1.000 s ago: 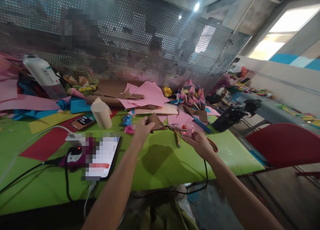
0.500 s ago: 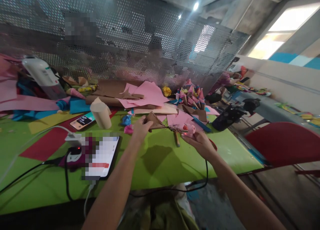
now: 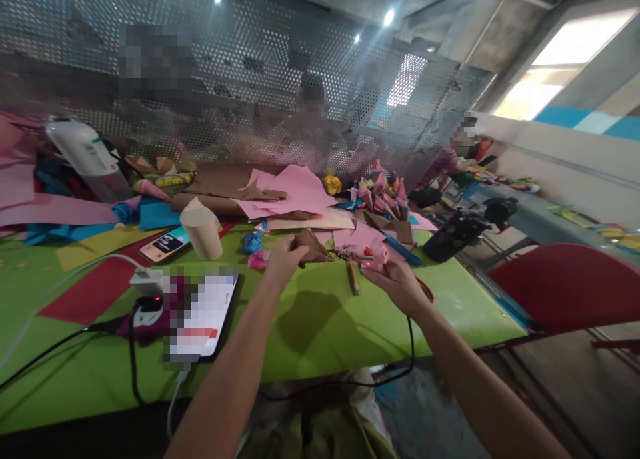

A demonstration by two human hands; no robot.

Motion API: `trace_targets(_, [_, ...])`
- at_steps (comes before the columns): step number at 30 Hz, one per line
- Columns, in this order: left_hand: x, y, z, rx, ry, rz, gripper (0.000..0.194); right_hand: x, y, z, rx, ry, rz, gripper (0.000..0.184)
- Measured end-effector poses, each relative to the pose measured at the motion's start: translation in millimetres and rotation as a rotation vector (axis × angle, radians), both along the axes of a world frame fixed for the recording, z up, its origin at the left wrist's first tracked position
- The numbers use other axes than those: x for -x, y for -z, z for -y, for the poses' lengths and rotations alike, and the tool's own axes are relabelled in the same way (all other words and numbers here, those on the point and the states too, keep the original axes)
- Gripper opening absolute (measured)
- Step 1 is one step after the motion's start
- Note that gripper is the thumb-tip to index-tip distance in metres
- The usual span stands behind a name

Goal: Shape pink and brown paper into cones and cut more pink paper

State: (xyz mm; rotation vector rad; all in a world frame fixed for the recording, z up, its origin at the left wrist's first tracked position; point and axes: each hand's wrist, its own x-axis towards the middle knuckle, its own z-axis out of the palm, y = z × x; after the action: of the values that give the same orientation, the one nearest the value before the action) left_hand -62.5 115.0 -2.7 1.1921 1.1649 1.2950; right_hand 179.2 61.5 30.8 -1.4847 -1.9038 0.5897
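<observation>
At the far left of the green table (image 3: 300,312), a white, translucent plastic bottle (image 3: 83,149) leans among pink and blue paper. A flat red paper sheet (image 3: 95,289) lies nearer the person, with a purple power strip (image 3: 150,322) and a large, white-screened device (image 3: 203,316) to its right. Beyond them are a small phone with a lit screen (image 3: 163,244) and a beige paper cylinder (image 3: 202,231), then crumpled blue paper (image 3: 251,241) and crumpled pink paper (image 3: 258,260). The left hand (image 3: 286,259) has thumb and fingers pinched on a folded, pointed brown paper piece (image 3: 315,247) above the table. Its point is at the metallic tip of a pink handheld tool with a red light (image 3: 373,256); whether they touch, I cannot tell. A wooden pencil (image 3: 353,279) lies just below. The right hand (image 3: 397,284) supports the tool's near side, fingers partly curled around it. Behind sits a pile of multicoloured folded paper cones (image 3: 383,196); farther right are a black bottle-like object (image 3: 453,236) and a red chair (image 3: 565,289).
</observation>
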Motion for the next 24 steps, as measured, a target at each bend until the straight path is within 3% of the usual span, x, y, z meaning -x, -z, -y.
trace_targets(6, [-2.1, -6.9, -1.2, 0.041, -0.020, -0.015, 0.018, -7.3, 5.4, 0.3, 0.001, 0.015, -0.048, 0.042])
trace_targets(11, [4.2, -6.0, -4.1, 0.028, -0.116, -0.036, 0.020, -32.5, 9.5, 0.4, 0.092, 0.133, -0.267, 0.045])
trace_targets(16, [4.3, -10.7, -4.6, 0.014, -0.121, 0.017, 0.023, -91.4, 4.8, 2.3, -0.001, 0.364, -0.501, 0.047])
trace_targets(20, [2.1, -17.6, -0.8, 0.036, -0.140, -0.028, 0.026, -148.3, 6.5, 5.0, -0.036, 0.545, -0.479, 0.049])
trace_targets(24, [1.8, -21.1, 0.9, 0.064, -0.113, -0.024, 0.029, -188.6, 20.8, 5.1, 0.013, 0.662, -0.401, 0.046])
